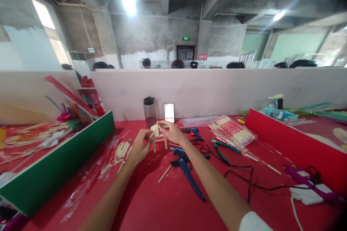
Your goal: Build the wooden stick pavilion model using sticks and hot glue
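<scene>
A small model built of wooden sticks (161, 139), with legs and a slatted top, stands upright on the red table between my hands. My left hand (140, 147) grips its left side between thumb and fingers. At the top of the model, the fingers of my right hand (173, 133) close on a stick; the fingertips are too small to make out fully. Just below my right forearm lies a blue-handled cutter (186, 175), with a loose stick (164, 174) beside its jaws. Short cut sticks (121, 151) are piled left of my left hand.
A dark bottle (149, 112) and a lit phone (169, 112) stand at the back panel. To the right lie a blue glue gun (194, 133), green-handled pliers (222, 148), bundled sticks (233, 130) and a black cable (252, 177). Green (67, 162) and red (287, 140) dividers flank the workspace.
</scene>
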A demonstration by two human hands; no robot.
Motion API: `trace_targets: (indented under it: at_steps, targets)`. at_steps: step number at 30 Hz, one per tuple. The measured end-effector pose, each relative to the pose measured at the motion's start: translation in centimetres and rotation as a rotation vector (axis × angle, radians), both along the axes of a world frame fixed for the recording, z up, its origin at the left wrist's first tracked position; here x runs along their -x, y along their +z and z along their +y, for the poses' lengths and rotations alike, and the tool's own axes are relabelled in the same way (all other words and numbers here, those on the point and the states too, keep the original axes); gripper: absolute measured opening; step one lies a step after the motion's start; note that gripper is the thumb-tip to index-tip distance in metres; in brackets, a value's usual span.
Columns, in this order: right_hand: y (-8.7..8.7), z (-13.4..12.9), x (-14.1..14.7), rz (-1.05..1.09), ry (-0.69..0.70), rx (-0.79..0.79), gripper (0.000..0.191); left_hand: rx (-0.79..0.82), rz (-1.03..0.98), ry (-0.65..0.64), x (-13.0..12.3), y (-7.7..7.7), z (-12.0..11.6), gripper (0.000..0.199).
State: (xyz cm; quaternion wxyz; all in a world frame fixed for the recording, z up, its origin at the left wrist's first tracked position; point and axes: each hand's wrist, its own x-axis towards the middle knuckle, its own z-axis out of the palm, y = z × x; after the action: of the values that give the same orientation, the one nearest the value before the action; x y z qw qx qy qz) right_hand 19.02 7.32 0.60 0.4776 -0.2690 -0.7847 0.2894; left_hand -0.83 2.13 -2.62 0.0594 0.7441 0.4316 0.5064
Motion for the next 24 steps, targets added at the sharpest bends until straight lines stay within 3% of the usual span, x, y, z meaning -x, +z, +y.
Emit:
trace_targets:
  at_steps: [6,17,24]
  targets:
    - [0.04,0.01,-0.05,-0.001,0.0,-0.006,0.032,-0.022,0.072,0.007,0.13,0.54,-0.52,0.024]
    - [-0.08,-0.04,-0.01,0.005,0.003,-0.015,0.033,-0.105,0.244,0.208,-0.44,0.12,-0.49,0.026]
    - [-0.06,-0.19,-0.05,0.0,-0.009,-0.015,0.033,-0.194,0.301,0.244,-0.3,0.04,-0.49,0.028]
